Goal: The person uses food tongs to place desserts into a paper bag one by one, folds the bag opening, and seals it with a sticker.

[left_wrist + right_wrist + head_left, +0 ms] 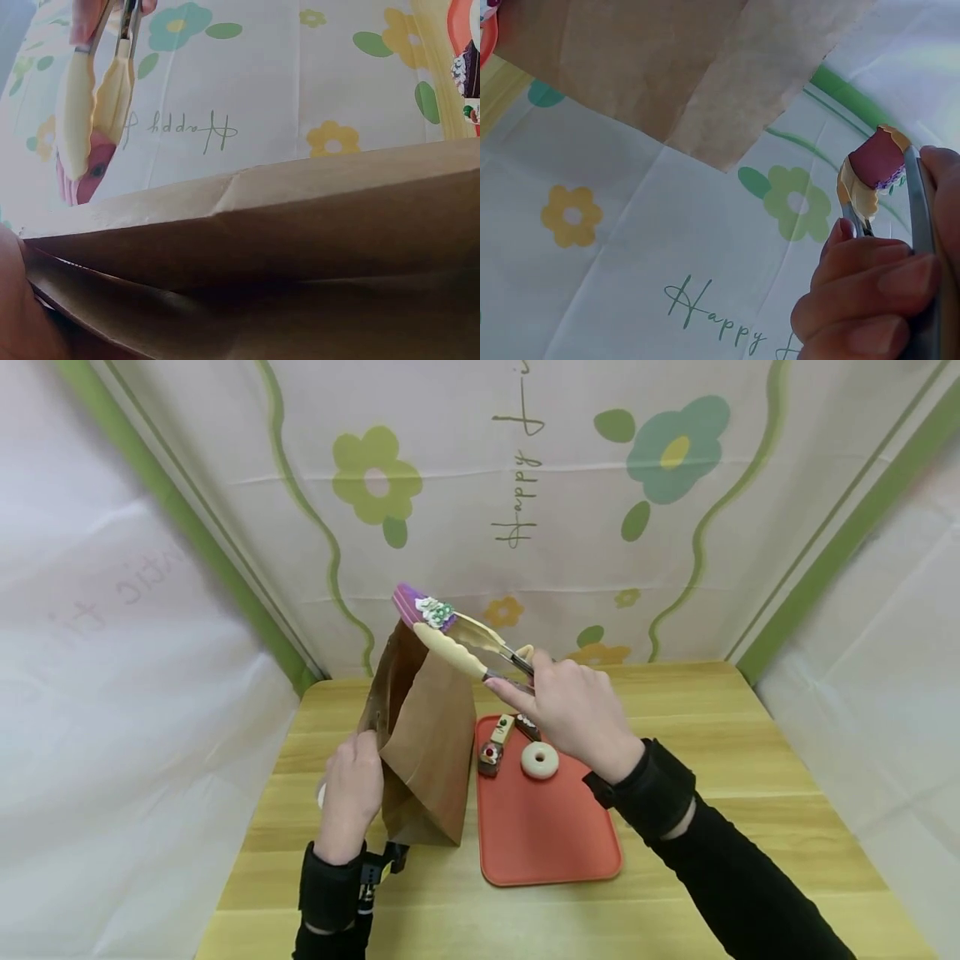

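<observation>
My right hand (573, 706) grips a pair of tongs (453, 653) with cream tips and metal arms. Pinched between the tips is a purple striped toy cake (408, 604) with white and green topping, held above the mouth of a brown paper bag (431, 743). At the bag's near left rim, my left hand (352, 781) holds the paper edge. The bag stands upright with its mouth spread, its inside dark in the left wrist view. In the right wrist view the cake (877, 157) shows its dark pink underside between the tips.
Just right of the bag lies a red tray (547, 835). On it are a cream donut (539, 761), a chocolate cake piece with a red berry (491, 758), a pale cake piece (502, 728) and a dark one (527, 727). Patterned cloth (465, 552) hangs behind the wooden table (712, 727).
</observation>
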A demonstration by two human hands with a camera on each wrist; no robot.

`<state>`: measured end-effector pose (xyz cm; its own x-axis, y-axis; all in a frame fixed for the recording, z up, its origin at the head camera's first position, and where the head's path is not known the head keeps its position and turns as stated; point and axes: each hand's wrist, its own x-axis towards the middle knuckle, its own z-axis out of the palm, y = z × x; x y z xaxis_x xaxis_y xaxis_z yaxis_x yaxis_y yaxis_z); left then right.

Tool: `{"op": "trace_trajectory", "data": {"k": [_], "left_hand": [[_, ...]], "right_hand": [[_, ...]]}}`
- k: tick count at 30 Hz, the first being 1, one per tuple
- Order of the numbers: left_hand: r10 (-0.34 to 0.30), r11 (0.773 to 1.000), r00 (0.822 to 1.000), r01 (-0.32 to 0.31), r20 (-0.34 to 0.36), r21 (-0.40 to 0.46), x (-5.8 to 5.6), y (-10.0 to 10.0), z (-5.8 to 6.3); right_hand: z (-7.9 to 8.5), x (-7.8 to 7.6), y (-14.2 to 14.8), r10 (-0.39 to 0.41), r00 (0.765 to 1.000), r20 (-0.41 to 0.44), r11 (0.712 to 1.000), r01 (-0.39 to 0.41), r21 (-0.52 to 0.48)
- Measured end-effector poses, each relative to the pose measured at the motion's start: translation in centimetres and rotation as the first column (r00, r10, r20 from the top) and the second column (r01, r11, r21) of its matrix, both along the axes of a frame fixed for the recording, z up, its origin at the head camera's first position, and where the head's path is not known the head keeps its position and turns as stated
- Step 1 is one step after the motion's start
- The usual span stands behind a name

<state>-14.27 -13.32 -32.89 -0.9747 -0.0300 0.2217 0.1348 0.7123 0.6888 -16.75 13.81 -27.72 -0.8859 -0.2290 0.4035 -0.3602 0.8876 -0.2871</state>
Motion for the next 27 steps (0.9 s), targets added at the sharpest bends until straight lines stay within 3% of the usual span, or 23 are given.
{"op": "trace_trajectory", "data": {"k": [2,4,8,14,18,20,23,27], "left_hand": [[0.024,0.999,0.999,-0.026,0.044,0.046,0.0,0.1,0.1],[0.023,0.999,0.999,-0.025,0.038,0.044,0.0,0.1,0.1],[-0.014,0.999,0.999,0.012,-0.047,-0.046,0.2,0.2,0.1],[-0.04,0.996,0.988,0.028,-0.149,-0.082,0.3,0.4,-0.2],[-0.019,0.999,0.995,0.014,-0.103,-0.045,0.1,0.4,-0.2],[0.03,0.999,1.0,-0.03,0.005,0.033,0.1,0.5,0.1],[0.047,0.997,0.997,-0.05,0.057,0.058,0.0,0.5,0.1],[0.046,0.998,0.997,-0.049,0.057,0.049,0.1,0.3,0.1]], "right_hand": [[0.2,-0.1,-0.2,0.002,1.0,0.009,1.0,-0.002,0.009],[0.3,-0.1,-0.4,0.005,1.0,0.02,1.0,-0.005,0.012],[0.6,-0.2,-1.0,0.02,0.999,0.031,0.999,-0.02,0.028],[1.1,-0.2,-2.2,0.06,0.994,0.088,0.998,-0.062,0.014],[1.0,-0.5,-2.9,0.062,0.994,0.095,0.997,-0.067,0.049],[0.8,-0.7,-3.1,0.054,0.994,0.096,0.995,-0.062,0.084],[0.6,-0.9,-3.2,0.046,0.996,0.072,0.987,-0.057,0.149],[0.5,-0.8,-3.1,0.066,0.998,-0.022,0.969,-0.058,0.241]]}}
